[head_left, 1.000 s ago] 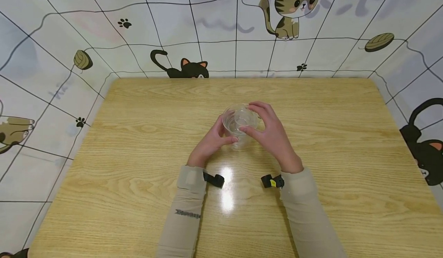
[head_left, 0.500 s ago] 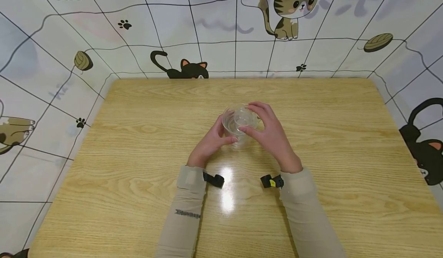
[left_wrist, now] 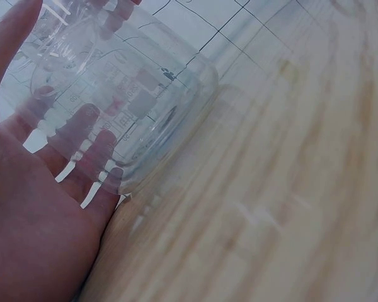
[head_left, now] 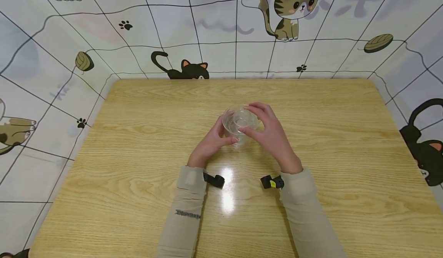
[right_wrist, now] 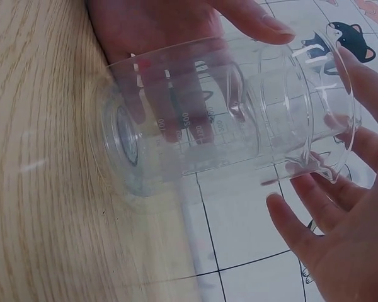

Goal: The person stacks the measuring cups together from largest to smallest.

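Note:
A clear glass beaker [head_left: 229, 124] stands upright on the table, with printed volume marks showing in both wrist views. A smaller clear beaker [head_left: 245, 117] sits partly inside its mouth; in the right wrist view the small beaker [right_wrist: 283, 119] lies toward the rim end, its base apart from the large one's base. My left hand [head_left: 211, 142] holds the large beaker from the left, fingers curled behind the glass. My right hand [head_left: 273, 135] reaches over from the right, thumb and fingers at the small beaker's rim. Overlapping transparent walls blur exactly where the fingertips touch.
The wooden table [head_left: 145, 135] spreads around both arms, with a bright light reflection near its middle. A white tiled-pattern wall [head_left: 221, 27] with cartoon cats borders its back and sides. Black camera straps [head_left: 214, 180] are on both wrists.
Both hands and the two beakers stay almost where they were. Only a slight shift of the whole head view shows.

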Motion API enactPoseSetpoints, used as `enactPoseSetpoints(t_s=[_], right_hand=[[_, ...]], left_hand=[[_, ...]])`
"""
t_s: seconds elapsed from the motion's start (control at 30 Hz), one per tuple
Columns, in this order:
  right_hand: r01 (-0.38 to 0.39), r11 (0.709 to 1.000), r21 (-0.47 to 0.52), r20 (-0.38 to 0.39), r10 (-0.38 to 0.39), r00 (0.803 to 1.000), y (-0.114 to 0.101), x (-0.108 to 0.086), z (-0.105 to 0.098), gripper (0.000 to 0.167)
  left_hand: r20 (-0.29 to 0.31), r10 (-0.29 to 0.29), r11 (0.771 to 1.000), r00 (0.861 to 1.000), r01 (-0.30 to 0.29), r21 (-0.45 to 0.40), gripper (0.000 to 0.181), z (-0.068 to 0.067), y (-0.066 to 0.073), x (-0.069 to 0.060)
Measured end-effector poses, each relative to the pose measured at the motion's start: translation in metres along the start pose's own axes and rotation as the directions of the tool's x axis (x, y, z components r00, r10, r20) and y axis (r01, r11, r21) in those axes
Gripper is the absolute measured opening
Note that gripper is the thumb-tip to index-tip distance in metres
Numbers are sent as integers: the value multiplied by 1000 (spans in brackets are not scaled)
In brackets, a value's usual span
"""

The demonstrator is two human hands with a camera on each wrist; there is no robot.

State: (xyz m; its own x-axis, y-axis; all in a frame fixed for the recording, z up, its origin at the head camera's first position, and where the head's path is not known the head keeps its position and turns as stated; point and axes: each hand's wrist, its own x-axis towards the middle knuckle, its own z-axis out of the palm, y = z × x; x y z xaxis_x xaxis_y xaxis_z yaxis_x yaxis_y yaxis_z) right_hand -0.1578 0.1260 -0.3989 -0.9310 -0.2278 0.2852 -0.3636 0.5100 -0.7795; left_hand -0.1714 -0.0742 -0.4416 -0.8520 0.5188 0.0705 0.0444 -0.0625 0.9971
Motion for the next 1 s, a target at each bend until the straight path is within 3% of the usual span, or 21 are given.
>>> enactPoseSetpoints(t_s=[0.27, 0.57, 1.0], right_hand=[[-14, 1000, 9, 16, 13, 1000, -2, 0, -1, 57], [-31, 999, 16, 25, 31, 999, -4, 0, -1, 58], [-127, 989, 71, 80, 122, 989, -3, 0, -1, 57]], left_hand=[[-5, 14, 1000, 1000, -14, -2, 84, -1, -3, 0], [-20, 31, 999, 999, -31, 39, 79, -6, -24, 7], [-13, -10, 999, 1000, 11, 39, 92, 1, 0, 0]])
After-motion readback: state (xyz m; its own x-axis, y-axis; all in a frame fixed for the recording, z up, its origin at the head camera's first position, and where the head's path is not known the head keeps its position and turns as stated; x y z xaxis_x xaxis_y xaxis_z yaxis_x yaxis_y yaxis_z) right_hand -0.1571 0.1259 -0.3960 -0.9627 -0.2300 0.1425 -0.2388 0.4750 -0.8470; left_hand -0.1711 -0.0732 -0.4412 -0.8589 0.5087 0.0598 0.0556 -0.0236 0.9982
